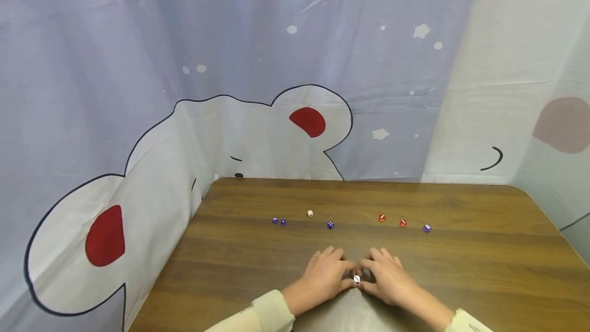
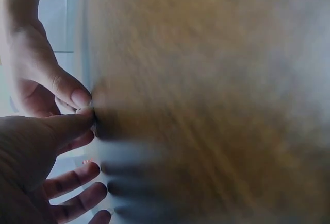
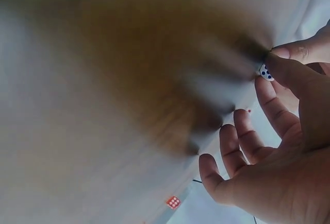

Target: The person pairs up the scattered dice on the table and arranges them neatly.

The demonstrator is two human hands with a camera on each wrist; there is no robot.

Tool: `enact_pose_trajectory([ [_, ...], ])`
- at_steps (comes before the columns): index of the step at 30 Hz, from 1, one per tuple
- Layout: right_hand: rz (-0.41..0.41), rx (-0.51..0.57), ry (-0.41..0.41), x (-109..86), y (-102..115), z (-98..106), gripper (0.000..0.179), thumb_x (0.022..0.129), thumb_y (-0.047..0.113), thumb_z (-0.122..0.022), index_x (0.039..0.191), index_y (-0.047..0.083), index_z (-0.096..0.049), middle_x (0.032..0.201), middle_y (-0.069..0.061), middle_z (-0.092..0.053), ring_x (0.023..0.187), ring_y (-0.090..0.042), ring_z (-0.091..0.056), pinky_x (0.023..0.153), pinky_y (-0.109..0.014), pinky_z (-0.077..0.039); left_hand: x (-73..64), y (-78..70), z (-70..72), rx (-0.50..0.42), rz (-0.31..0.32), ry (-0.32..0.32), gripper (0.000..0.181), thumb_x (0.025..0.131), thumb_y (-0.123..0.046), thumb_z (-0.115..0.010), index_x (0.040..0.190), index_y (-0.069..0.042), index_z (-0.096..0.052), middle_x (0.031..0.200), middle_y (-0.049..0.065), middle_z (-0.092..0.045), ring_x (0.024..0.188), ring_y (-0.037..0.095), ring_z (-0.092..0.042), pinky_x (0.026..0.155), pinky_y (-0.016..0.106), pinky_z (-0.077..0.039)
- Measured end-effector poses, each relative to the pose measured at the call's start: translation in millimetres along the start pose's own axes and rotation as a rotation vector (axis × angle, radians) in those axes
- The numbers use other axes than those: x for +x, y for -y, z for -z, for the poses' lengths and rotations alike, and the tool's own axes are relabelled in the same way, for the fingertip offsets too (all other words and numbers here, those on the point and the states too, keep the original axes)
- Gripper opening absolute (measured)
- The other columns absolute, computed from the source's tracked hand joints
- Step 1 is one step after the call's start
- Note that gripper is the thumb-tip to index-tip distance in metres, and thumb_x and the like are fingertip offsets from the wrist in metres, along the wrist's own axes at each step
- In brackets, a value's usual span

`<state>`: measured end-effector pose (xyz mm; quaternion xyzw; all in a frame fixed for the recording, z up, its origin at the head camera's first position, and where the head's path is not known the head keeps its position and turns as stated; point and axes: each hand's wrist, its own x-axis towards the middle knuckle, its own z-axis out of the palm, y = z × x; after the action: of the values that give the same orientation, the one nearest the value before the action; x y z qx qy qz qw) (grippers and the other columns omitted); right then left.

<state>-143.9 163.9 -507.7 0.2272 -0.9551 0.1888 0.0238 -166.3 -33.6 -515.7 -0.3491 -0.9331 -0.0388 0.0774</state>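
A small white die (image 1: 357,278) with dark pips sits low over the near part of the table, between both hands. From the left, my left hand (image 1: 322,274) pinches it with thumb and forefinger. My right hand (image 1: 391,276) pinches the same die from the other side, and the thumbs meet at its near side. In the right wrist view the die (image 3: 265,73) shows blue pips between the right thumb and forefinger. The other fingers of each hand spread loosely above the wood. In the left wrist view the fingertips mostly hide the die.
Across the brown wooden table (image 1: 239,270), beyond the hands, lie a white die (image 1: 310,213), several blue dice (image 1: 330,225) and two red dice, one at the centre right (image 1: 382,218). A printed curtain (image 1: 258,65) hangs behind the table's far edge.
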Motion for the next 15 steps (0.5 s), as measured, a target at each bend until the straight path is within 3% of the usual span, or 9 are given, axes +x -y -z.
enact_pose_trajectory([
  [10,0.028,0.014,-0.013,-14.1,4.6,-5.5,0.023,0.080,0.038,-0.084,0.083,0.037,-0.061,0.100,0.016,-0.051,0.092,-0.009,-0.043,0.072,-0.030,-0.032,-14.8,-5.7,-2.3,-0.044,-0.030,-0.024,0.024,0.085,-0.059,-0.072,0.096,-0.038,-0.077,0.098,-0.014,-0.062,0.082,0.003,-0.049,0.069,0.026,-0.045],
  [15,0.031,0.016,0.000,-20.2,7.9,-6.1,0.023,0.080,0.036,-0.084,0.084,0.037,-0.062,0.101,0.016,-0.051,0.093,-0.009,-0.044,0.072,-0.031,-0.032,-21.2,-9.7,0.6,-0.040,-0.044,-0.028,0.024,0.085,-0.059,-0.073,0.095,-0.037,-0.076,0.098,-0.015,-0.062,0.082,0.002,-0.048,0.065,0.020,-0.036],
])
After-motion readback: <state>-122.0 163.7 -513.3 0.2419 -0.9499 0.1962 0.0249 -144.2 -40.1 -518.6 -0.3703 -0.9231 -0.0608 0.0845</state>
